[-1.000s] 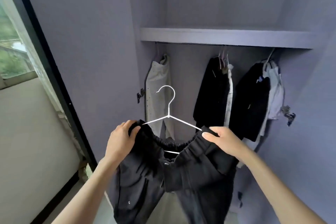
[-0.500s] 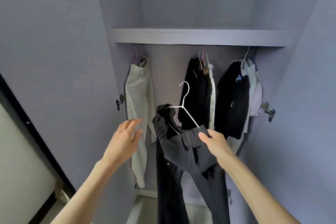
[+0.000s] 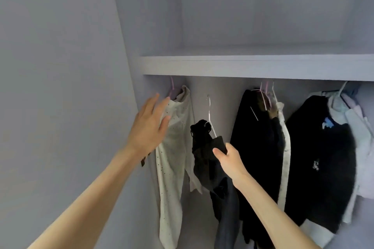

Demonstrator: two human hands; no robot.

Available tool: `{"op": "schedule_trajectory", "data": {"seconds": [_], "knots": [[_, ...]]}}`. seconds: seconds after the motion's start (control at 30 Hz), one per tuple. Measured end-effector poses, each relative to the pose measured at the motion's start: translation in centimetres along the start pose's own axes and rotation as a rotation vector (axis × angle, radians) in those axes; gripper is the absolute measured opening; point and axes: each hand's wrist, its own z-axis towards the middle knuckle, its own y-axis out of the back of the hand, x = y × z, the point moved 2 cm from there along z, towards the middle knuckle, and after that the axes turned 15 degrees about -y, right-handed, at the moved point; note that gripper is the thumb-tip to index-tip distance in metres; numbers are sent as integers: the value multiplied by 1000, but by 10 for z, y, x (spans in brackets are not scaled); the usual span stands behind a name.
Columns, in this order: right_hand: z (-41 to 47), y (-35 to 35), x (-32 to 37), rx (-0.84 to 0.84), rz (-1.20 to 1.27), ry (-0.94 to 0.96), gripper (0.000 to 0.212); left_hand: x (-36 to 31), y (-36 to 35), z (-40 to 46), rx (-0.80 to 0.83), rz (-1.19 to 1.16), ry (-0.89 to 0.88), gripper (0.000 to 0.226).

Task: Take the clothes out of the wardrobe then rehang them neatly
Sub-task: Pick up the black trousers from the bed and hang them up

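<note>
Dark trousers point(image 3: 206, 159) on a white wire hanger point(image 3: 210, 119) hang from my right hand point(image 3: 228, 159), in front of the open wardrobe point(image 3: 253, 66) and below its shelf. My thumb and curled fingers pinch the waistband together with the lower end of the hanger's sloping arm, so the hanger sits tilted, its far shoulder bunched with dark cloth and its hook pointing up toward the underside of the shelf. Whether the hook has caught the rail I cannot tell; the rail itself is hidden behind the shelf edge. The trouser legs drop straight down past my right wrist and out of view at the bottom.

My left hand point(image 3: 149, 125) is up and to the left of the trousers, released, with fingers straight and slightly spread. Its fingertips lie against the top of a cream speckled garment point(image 3: 174, 147) that hangs on a pink hanger point(image 3: 172, 87) at the far left of the rail space. That garment hangs just beside the trousers, between them and the wardrobe's left wall.

To the right of my right hand hangs a black garment point(image 3: 257, 147) with a pale stripe along its edge, on a cluster of thin hangers. Further right is a black top point(image 3: 321, 159) with a small blue mark, and behind it pale blue and white shirts point(image 3: 362, 147).
</note>
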Motion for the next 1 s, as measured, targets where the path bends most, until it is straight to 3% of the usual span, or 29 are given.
{"op": "schedule_trajectory", "data": {"seconds": [0.1,0.23,0.37,0.6,0.93,1.0], "knots": [[46,-12,35,25,41,28,24,29,-6,58,-67,106,-35,52],[97,-31,76,12,53,90,28,65,-13,112,-74,215,-51,58],[137,-50,105,-13,73,146,30,95,-29,143,-51,170,45,59],[191,-80,137,-71,69,166,35,127,-39,158,-287,95,-54,51],[215,-122,125,-183,-159,178,32,141,-50,157,-337,141,-142,44],[212,-134,119,-211,-256,208,40,141,-51,157,-345,150,-149,44]]}}
